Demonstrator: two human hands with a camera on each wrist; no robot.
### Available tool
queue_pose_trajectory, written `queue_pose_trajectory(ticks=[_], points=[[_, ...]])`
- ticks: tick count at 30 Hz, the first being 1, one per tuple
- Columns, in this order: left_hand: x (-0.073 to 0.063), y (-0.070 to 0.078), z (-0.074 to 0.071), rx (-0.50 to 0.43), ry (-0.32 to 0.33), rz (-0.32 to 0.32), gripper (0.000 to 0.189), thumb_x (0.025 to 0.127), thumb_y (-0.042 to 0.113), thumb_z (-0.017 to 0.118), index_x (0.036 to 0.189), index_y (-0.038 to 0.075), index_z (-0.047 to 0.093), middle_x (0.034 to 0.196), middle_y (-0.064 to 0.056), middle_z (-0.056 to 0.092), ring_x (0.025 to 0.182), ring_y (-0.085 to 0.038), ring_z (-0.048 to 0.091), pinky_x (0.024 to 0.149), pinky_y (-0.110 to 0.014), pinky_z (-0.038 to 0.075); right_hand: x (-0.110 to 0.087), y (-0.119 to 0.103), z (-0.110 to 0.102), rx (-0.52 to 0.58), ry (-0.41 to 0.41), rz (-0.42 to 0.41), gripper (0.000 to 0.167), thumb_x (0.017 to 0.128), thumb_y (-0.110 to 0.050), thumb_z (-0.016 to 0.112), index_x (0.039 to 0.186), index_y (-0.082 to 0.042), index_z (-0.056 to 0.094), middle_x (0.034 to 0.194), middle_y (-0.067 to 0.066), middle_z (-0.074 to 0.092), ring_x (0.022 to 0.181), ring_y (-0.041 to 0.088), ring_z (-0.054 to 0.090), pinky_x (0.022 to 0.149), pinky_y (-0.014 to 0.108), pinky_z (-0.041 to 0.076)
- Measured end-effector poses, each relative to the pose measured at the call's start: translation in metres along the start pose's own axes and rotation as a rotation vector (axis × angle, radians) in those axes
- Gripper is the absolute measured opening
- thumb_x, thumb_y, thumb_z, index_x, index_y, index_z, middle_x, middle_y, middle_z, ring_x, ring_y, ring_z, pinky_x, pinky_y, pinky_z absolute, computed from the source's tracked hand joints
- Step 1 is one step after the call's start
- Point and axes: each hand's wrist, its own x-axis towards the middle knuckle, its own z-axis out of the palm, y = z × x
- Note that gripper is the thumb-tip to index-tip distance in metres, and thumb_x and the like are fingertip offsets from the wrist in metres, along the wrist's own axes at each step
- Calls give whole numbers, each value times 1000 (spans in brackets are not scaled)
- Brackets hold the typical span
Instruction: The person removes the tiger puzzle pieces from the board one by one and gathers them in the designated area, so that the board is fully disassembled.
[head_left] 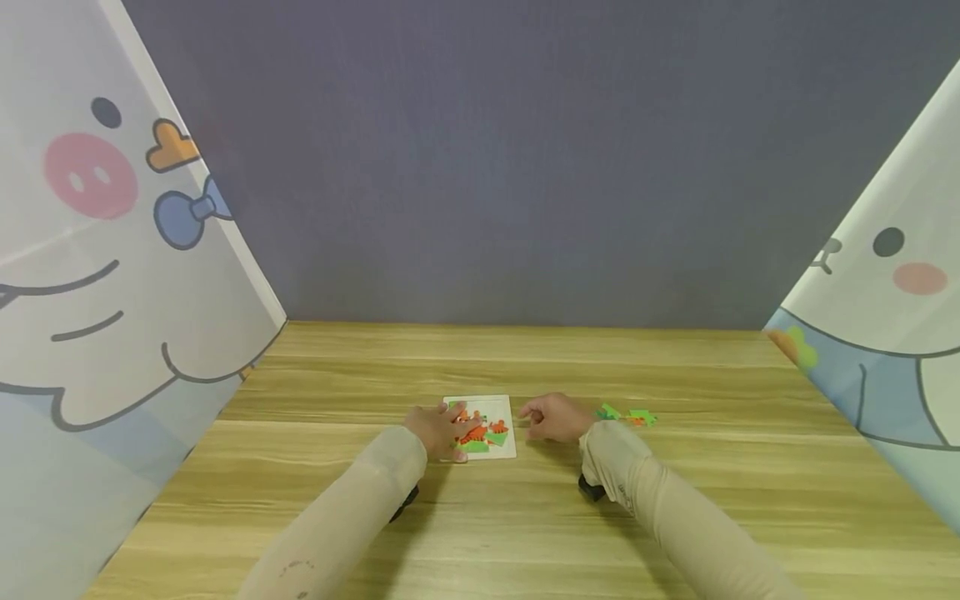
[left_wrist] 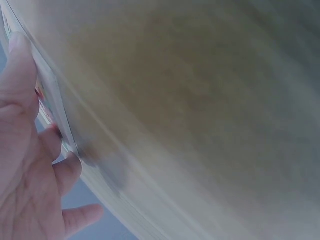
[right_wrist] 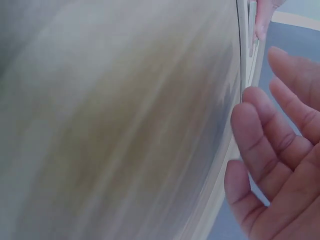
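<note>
A square white puzzle board [head_left: 501,407] lies on the table, with orange-red and green puzzle pieces [head_left: 495,437] in its frame. My left hand [head_left: 438,429] rests over the board's left side, fingers spread across the pieces and covering some. In the left wrist view the thumb [left_wrist: 21,65] reaches along the board's near edge. Just off the right edge of the board is my right hand [head_left: 557,418], its fingers loosely bent. The right wrist view shows nothing between those fingers [right_wrist: 247,125].
Several loose green and orange pieces [head_left: 641,417] lie right of my right hand, partly behind the wrist. The wooden table [head_left: 480,533] meets a dark grey panel [head_left: 480,167] at the back. White cartoon-printed panels [head_left: 45,317] flank both sides.
</note>
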Motion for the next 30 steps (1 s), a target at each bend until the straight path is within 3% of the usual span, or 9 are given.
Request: queue_pose_trajectory(ticks=[13, 30], points=[[4, 1, 4, 25, 20, -7, 69, 93, 63, 47, 156, 45, 25, 163, 9, 26, 145, -12, 35, 105, -39, 45, 10, -8, 8, -146, 15, 12, 28, 89, -8, 73, 116, -1, 70, 80, -2, 64, 66, 8, 50, 66, 26, 46], [0, 2, 1, 32, 11, -13, 69, 93, 64, 47, 156, 46, 24, 164, 11, 24, 146, -12, 32, 106, -39, 44, 22, -15, 18, -212, -2, 34, 29, 86, -13, 77, 114, -4, 73, 87, -1, 69, 76, 9, 58, 70, 30, 50]])
